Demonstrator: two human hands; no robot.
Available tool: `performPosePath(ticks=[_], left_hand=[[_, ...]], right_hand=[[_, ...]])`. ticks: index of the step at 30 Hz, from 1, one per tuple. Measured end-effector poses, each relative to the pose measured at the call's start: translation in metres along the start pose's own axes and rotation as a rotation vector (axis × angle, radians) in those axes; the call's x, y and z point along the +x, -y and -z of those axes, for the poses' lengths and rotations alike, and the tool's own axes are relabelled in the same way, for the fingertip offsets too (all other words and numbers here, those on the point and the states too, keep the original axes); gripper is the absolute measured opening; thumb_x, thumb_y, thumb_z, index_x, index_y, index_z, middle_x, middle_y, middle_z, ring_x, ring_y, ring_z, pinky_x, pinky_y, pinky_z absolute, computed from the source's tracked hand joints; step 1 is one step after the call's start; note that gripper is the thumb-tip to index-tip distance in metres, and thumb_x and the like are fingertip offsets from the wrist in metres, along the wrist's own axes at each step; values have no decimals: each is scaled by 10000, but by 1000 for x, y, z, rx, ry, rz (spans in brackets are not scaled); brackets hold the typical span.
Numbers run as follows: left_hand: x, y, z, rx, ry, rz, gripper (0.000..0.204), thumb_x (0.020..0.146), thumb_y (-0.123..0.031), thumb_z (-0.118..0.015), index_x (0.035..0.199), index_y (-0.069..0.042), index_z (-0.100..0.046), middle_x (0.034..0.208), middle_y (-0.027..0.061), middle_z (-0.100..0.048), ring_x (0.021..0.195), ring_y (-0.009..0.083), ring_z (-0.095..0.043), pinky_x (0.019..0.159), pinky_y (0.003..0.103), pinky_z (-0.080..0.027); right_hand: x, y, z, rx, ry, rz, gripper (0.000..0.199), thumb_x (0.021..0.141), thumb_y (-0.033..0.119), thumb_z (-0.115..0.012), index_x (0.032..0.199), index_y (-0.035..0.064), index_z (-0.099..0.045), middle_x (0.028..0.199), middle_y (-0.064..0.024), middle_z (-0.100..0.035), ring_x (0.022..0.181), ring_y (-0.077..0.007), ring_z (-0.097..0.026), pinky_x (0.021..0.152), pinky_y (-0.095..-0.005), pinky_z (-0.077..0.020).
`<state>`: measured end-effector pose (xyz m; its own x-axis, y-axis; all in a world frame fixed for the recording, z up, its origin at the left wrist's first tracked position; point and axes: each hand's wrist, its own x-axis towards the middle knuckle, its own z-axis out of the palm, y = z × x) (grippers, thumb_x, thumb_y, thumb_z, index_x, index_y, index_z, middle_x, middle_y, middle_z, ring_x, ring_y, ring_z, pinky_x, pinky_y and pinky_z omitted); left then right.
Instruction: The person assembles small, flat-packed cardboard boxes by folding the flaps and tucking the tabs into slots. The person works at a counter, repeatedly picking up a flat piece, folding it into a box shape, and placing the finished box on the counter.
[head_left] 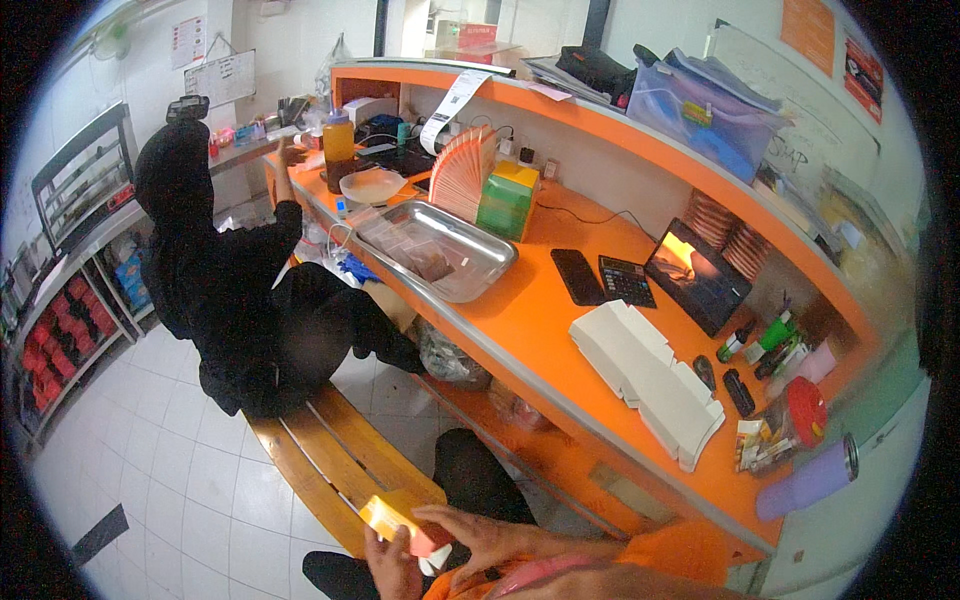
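At the bottom centre of the frame, our left hand (pixel 392 565) and right hand (pixel 478 535) both close their fingers on a small orange carton (pixel 400 520). It looks half folded, we judge; white cartons (pixel 645 380) already lie stacked on the orange counter (pixel 530 320).

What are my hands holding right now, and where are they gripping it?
Both hands hold a small orange carton: the left hand grips its lower edge, and the right hand pinches its right end.
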<state>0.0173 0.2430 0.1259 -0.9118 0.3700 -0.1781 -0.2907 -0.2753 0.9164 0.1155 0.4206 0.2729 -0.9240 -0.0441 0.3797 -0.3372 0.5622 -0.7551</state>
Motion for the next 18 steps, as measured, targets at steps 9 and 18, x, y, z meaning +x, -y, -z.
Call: performPosePath(ticks=[9, 18], left_hand=[[-22, -59, -35, 70, 113, -128, 339, 925, -67, -626, 1228, 24, -505, 1001, 89, -648, 910, 164, -630, 763, 283, -532], [-45, -85, -58, -75, -160, 21, 173, 903, -53, -648, 1046, 29, -596, 939, 106, -652, 810, 156, -626, 706, 273, -519]], right_hand=[[-10, -11, -13, -263, -224, 69, 417, 775, -31, -680, 1186, -11, -615, 1076, -159, -665, 967, -312, -673, 837, -390, -570], [7, -9, 0, -376, -218, 72, 431, 767, 1, -701, 1191, 52, -642, 853, -81, -594, 792, -273, -645, 712, -374, -562]])
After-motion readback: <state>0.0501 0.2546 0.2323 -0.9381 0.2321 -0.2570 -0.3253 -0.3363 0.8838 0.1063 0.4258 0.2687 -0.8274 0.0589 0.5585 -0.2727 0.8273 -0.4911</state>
